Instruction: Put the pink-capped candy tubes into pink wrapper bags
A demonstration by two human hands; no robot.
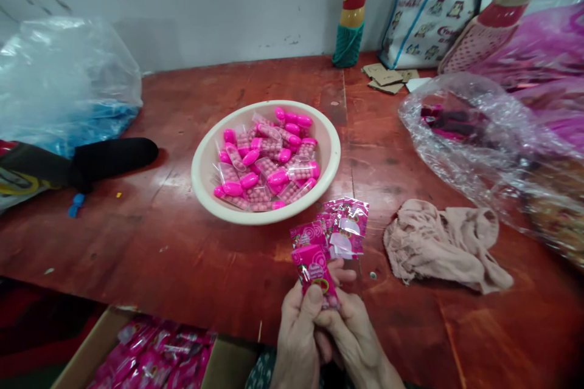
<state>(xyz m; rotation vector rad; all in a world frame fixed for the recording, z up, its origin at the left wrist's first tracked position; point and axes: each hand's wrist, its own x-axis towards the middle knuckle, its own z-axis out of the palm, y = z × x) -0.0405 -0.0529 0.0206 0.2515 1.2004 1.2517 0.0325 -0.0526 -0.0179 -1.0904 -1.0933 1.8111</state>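
A small glossy pink packet is between my two hands near the table's front edge. My left hand is closed on it, thumb lying over its lower front. My right hand grips the packet's lower right corner, some fingers behind it. Just beyond lie several flat pink packets, loosely fanned on the table. Behind them stands a cream oval basin holding many clear capsule-like containers with bright pink caps and pink beads.
A cardboard box of pink packets sits below the table edge at left. A crumpled beige cloth and clear plastic bag lie right. A bottle and tote bag stand along the wall.
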